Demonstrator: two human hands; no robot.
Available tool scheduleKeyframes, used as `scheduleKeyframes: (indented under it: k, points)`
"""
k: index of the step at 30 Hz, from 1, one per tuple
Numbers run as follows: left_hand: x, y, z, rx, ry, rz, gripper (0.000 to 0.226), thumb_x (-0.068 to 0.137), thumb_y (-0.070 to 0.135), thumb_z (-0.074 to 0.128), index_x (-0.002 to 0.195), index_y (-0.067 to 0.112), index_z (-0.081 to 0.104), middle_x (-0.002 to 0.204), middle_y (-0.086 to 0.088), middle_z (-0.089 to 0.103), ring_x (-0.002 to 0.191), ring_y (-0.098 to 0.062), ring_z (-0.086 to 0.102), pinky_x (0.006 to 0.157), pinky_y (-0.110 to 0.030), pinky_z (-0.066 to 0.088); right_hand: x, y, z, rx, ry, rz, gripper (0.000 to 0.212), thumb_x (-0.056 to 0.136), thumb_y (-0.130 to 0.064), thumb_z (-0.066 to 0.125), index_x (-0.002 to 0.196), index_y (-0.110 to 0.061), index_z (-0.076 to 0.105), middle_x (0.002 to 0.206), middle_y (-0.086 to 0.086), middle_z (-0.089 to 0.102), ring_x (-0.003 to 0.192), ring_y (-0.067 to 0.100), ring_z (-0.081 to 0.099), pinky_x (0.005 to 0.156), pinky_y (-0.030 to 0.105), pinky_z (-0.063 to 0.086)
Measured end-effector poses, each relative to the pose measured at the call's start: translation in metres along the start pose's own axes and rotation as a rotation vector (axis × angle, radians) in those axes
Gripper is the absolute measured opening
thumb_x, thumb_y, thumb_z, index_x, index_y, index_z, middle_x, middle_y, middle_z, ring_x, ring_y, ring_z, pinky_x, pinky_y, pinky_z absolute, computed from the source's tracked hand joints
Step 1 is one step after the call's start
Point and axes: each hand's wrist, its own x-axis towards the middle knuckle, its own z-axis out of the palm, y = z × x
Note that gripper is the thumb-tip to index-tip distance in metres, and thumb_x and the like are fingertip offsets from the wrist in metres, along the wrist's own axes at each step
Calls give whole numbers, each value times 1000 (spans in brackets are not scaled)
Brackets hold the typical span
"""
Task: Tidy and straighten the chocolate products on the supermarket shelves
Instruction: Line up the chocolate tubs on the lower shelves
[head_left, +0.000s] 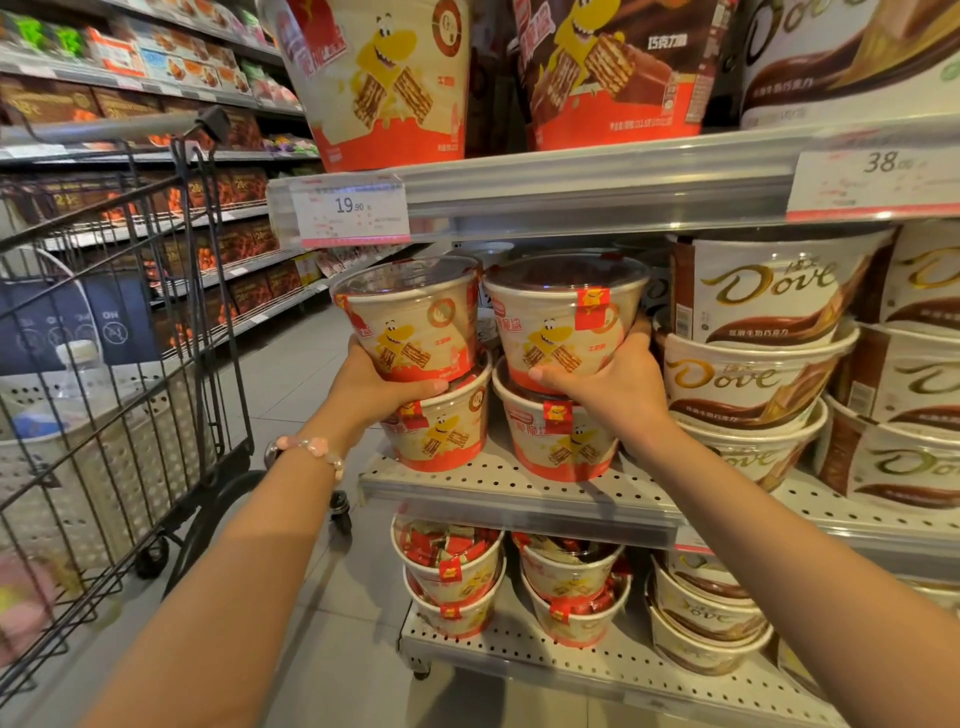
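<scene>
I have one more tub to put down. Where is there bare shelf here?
Bare strip of middle shelf in front of the wafer tubs. Dove tubs crowd the right; both hands fill the stacks.

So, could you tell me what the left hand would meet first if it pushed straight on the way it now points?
The left hand already grips the upper left wafer tub. Pushed further right, that tub would probably meet the upper right wafer tub first; any gap between them looks narrow, though depth is unclear.
</scene>
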Motion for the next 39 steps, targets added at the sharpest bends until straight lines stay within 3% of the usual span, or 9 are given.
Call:
scheduleKeyframes:
  k: [4,9,15,20,23,27,30,34,39]
  points:
    - [1,3,-5,-28,-75,-19,103,49,24,89,137,22,35,129,0,55,101,-12,52,65,-22,44,-1,5,-4,36,-68,-20,70,57,-43,86,110,-9,54,108,-5,65,99,9,60,76,23,52]
    - [-9,-7,4,-138,5,-5,94,50,26,89,129,28,38,114,11,55,94,-7,53,64,-22,44,-5,9,-3,90,38,-45,51,69,-28,80,102,-19,43,94,-11,53,91,6,52,62,7,35]
    - [-16,-5,7,-234,28,18,88,39,53,82,118,33,47,110,14,59,97,-5,56,74,-28,48,-4,0,1,71,27,-8,90,51,-50,86,121,-6,50,116,5,63,108,18,60,89,35,53]
    - [-17,-8,9,-300,82,24,80,42,48,82,107,31,40,101,17,56,92,1,55,66,-20,45,-5,3,3,45,76,-35,82,53,-43,88,116,-8,47,116,4,63,102,11,58,71,15,44]
    - [-17,-12,12,-279,123,39,74,40,46,85,97,34,38,101,17,53,90,4,54,65,-17,45,-5,6,-1,77,19,-53,77,57,-40,87,117,-9,50,113,2,65,104,13,61,79,21,49]
    - [-10,-12,10,-155,164,36,112,37,53,87,130,30,29,124,5,49,110,-13,52,87,-36,48,-5,8,-3,104,-34,-85,66,61,-36,85,115,-16,52,115,0,65,102,9,60,80,21,47]
    - [-8,-7,14,65,239,41,115,36,66,80,133,32,30,135,-3,47,127,-24,43,102,-53,39,-5,8,-2,106,-31,-89,61,62,-35,85,107,-20,47,114,-3,63,97,5,56,71,9,41]
    - [-8,-5,20,-9,233,92,101,45,48,86,129,24,35,130,-1,53,112,-17,53,81,-32,46,-5,10,1,98,2,-98,62,62,-33,85,106,-24,42,109,-5,61,92,3,53,62,4,33]
    - [-8,-8,19,-58,264,113,86,49,39,89,116,31,34,123,3,55,96,-7,51,73,-25,44,-7,10,5,68,51,-127,85,54,-47,86,120,-10,47,116,1,62,107,13,58,81,21,49]
